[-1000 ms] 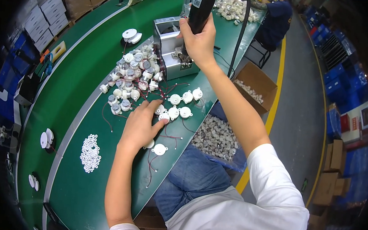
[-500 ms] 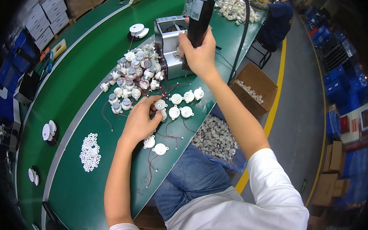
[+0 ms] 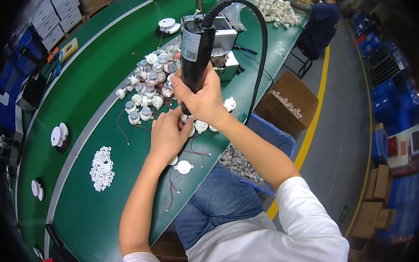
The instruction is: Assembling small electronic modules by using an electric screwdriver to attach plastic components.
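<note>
My right hand (image 3: 204, 99) is wrapped round a black electric screwdriver (image 3: 197, 53), held upright with its cable arching to the right. Its tip points down at the fingertips of my left hand (image 3: 166, 135), which pinch a small white round gear motor, mostly hidden by both hands. Beyond them lies a heap of white-and-grey gear motors (image 3: 148, 79) with thin red and black wires. More white round motors (image 3: 201, 126) lie to the right of my fingers, partly covered by my right hand. Another, with side lugs (image 3: 184, 167), rests nearer me with its wires trailing.
Small white rings (image 3: 102, 170) are piled at left on the green bench. A silver metal machine (image 3: 226, 38) stands behind the screwdriver. Right of the bench are a cardboard box (image 3: 288, 104) and a blue-lined bin of small parts (image 3: 239, 160). A person (image 3: 319, 25) sits at the far end.
My right hand has brought the screwdriver from the metal machine left and nearer, over my left hand. My left hand stays in nearly the same place, its fingers round the motor.
</note>
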Tool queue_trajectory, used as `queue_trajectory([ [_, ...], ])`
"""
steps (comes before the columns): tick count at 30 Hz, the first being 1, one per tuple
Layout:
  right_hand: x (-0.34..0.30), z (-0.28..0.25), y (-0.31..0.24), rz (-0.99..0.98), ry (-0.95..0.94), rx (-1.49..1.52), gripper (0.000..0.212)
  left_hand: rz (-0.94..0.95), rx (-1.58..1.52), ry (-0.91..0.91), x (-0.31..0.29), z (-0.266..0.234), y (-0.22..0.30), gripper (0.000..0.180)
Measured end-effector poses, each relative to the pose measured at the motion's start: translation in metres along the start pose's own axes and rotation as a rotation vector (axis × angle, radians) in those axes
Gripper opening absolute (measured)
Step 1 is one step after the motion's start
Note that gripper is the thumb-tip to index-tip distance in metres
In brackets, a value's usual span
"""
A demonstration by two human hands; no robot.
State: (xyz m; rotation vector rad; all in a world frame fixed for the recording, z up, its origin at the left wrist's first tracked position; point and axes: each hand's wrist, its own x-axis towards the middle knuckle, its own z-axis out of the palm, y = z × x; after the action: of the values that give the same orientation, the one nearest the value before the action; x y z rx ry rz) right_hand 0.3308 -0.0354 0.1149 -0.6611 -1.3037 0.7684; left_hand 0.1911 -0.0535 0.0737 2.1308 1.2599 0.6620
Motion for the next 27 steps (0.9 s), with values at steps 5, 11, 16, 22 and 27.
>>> queue_trajectory([
  [5, -0.005, 0.002, 0.004, -0.015, 0.000, -0.027, 0.051, 0.034, 0.026, 0.026, -0.001, 0.002, -0.003, 0.022],
  [11, -0.006, 0.003, 0.008, -0.033, -0.001, -0.062, 0.051, 0.023, 0.009, 0.025, 0.001, 0.004, -0.003, 0.024],
  [16, -0.003, -0.002, 0.002, -0.011, 0.038, -0.025, 0.049, 0.045, 0.069, 0.077, -0.004, 0.001, 0.003, 0.030],
  [22, 0.006, -0.010, -0.016, -0.049, 0.048, 0.086, 0.049, 0.264, 0.124, 0.288, 0.001, -0.017, 0.011, 0.032],
  [27, 0.004, -0.009, -0.018, -0.055, 0.050, 0.091, 0.049, 0.316, 0.085, 0.251, 0.001, -0.014, 0.013, 0.024],
])
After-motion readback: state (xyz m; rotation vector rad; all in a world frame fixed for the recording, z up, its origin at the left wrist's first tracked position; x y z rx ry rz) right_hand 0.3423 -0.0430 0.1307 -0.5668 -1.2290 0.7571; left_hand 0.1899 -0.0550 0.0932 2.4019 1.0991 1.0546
